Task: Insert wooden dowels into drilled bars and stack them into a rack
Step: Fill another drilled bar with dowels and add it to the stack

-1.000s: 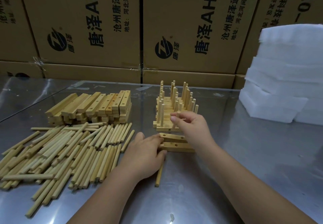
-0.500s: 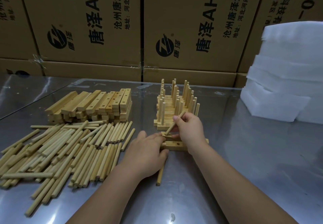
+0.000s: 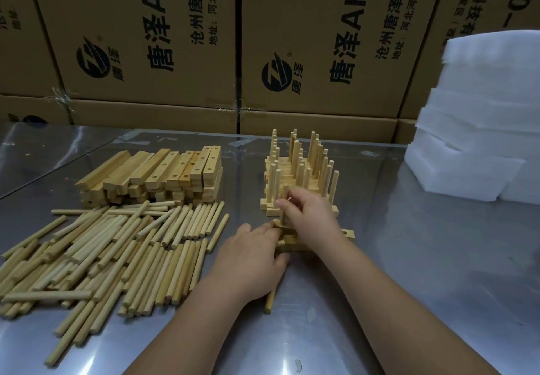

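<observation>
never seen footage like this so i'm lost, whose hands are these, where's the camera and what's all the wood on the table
There is no machine here. A person works with bare hands, and every picture comes from a camera on their head, looking forward and down. On the metal table lie loose dowels at the left, stacked drilled bars behind them, and in the middle a rack of bars with upright dowels. White foam blocks sit at the right, with cardboard boxes behind. The right hand pinches a dowel upright over a bar, which the left hand holds steady.
</observation>
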